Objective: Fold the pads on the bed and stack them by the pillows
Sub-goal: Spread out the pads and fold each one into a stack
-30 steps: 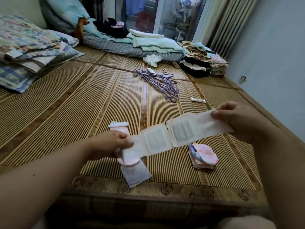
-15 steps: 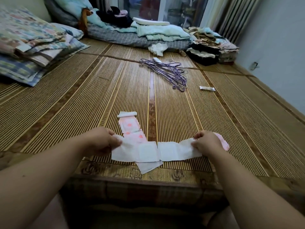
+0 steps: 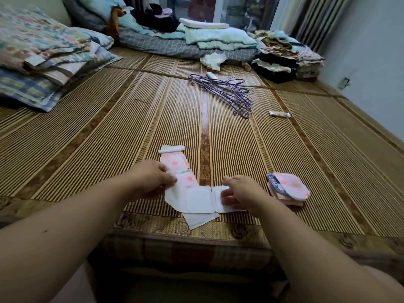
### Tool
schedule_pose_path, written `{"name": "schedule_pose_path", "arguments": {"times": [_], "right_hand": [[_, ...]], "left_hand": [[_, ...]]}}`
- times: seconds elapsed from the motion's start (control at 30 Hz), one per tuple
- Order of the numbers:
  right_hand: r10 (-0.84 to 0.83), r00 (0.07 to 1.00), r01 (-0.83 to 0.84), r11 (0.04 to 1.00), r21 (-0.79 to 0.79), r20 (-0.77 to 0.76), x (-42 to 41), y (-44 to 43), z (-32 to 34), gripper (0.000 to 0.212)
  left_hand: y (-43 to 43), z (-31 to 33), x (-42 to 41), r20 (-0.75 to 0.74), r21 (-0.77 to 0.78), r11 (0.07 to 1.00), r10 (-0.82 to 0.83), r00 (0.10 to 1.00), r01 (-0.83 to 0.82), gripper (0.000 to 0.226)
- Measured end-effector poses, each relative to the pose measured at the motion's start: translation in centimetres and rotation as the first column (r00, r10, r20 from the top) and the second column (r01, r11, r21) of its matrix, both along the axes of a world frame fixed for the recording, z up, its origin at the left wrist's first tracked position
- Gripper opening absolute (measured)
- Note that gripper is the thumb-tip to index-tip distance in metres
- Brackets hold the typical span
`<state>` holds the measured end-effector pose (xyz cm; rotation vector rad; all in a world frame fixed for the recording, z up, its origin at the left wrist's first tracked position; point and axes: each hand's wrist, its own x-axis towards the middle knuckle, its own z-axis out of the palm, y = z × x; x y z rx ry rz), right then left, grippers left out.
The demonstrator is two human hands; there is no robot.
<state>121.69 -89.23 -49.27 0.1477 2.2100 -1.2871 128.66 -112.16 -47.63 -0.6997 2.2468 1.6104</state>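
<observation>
The bed (image 3: 284, 160), covered by a striped bamboo mat, fills most of the view. The pillows (image 3: 43, 51) are piled at its far left corner, well apart from the work. Folded laundry (image 3: 218, 38) lines the far end, and a bundle of purple hangers (image 3: 225, 92) lies mid-mat.

Near the front edge a white pad (image 3: 199, 200) lies flat on the mat, opened out in creased sections. The left hand (image 3: 150, 178) pinches its left end. The right hand (image 3: 244, 191) has its fingers bent over the right end and grips that section. A pink pad (image 3: 177, 165) lies unfolded just behind, reaching away from the person. A loose white sheet (image 3: 200, 219) sticks out from under the white pad at the front. A pile of folded pads (image 3: 290, 189) sits just right of the right hand, not yet by the pillows. A small tube (image 3: 279, 114) lies farther back.

The white pad looks very light, thin and limp, so it will likely sag if lifted by one end. Its creases should guide each fold. Holding an end section by its edge and turning it over along the crease seems best, with the other hand pressing the middle so nothing slides on the smooth mat.
</observation>
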Motion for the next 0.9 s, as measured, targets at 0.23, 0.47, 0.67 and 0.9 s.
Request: {"name": "schedule_pose_path", "arguments": {"times": [0.23,0.47,0.67,0.9], "right_hand": [[-0.157,0.974,0.154,0.988,-0.032,-0.164,-0.2,2.4,0.0,0.022],[-0.055,0.976,0.074,0.994,0.083,-0.210,0.2,4.1,-0.6,0.010],[0.158,0.928,0.012,0.893,0.450,-0.338,-0.3,3.8,-1.6,0.028],[0.180,0.966,-0.019,0.767,0.642,-0.187,-1.0,2.2,-2.1,0.029]], "left_hand": [[4.8,0.2,-2.3,-0.029,-0.070,0.988,-0.141,0.990,0.138,0.006],[7.2,0.5,-4.6,0.121,-0.027,0.972,-0.229,0.966,0.234,0.026],[4.6,-0.5,-3.8,0.119,-0.453,0.864,-0.184,0.976,0.219,0.029],[4.1,-2.5,-1.8,0.272,-0.595,0.734,-0.199,0.941,0.327,0.037]]}}
